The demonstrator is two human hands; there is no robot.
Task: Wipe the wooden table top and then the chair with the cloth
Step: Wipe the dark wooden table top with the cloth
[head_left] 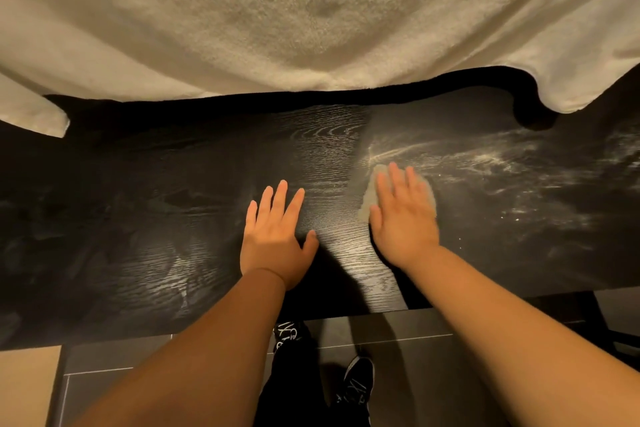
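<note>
Your right hand (403,215) presses flat, fingers spread, on the small pale cloth (369,198) on the dark wooden table top (145,218), your left hand (277,236) lies flat and empty beside it, and the white print on your trousers (289,334) is unreadable.

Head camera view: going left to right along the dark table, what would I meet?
Wiped dark wood → left hand flat on the table → right hand pressing the cloth → dusty streaks.

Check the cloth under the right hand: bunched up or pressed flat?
Pressed flat. The cloth lies on the table top under the open right hand, only its edges showing around the spread fingers.
</note>
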